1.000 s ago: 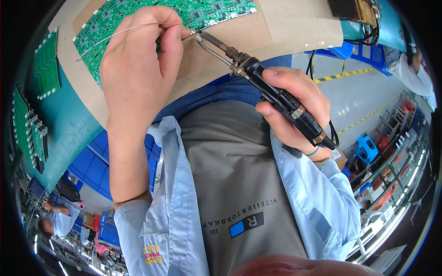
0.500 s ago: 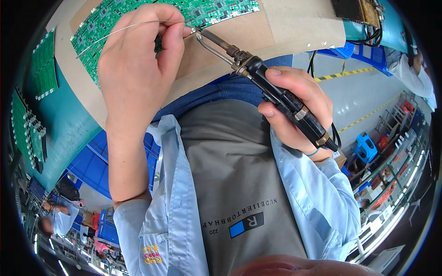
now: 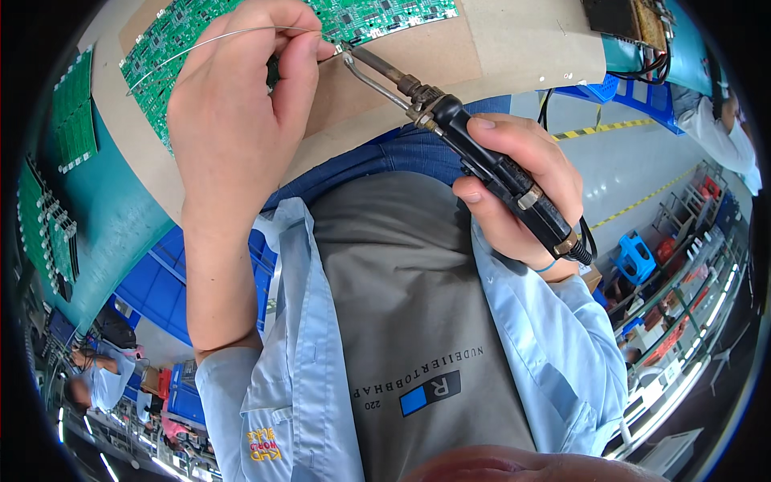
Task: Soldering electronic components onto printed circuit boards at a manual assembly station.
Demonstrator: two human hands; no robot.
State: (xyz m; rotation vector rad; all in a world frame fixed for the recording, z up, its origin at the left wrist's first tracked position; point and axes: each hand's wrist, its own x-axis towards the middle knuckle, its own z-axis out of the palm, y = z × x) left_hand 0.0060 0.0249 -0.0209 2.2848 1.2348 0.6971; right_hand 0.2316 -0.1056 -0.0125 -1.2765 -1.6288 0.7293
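My left hand (image 3: 241, 104) pinches a thin silvery solder wire (image 3: 205, 42), whose loose length arcs back to the left over the hand. Under that hand lies a large green circuit board panel (image 3: 385, 18), partly covered by my fingers. My right hand (image 3: 526, 181) grips the black handle of a soldering iron (image 3: 490, 157) that has a thin metal tube alongside its barrel. The iron's tip and my left fingertips come close together at the near edge of the panel. Whether tip and wire touch is too small to tell.
The panel rests on a brown board (image 3: 446, 56) on the table. More green circuit boards (image 3: 74, 112) lie at the left, with a stack (image 3: 46, 229) nearer me. A dark box with cables (image 3: 626, 22) stands at the far right. Blue crates (image 3: 161, 277) sit below the table edge.
My left hand has shifted slightly left and away from me with the solder wire. The iron stays almost in place, its tip a touch further from me.
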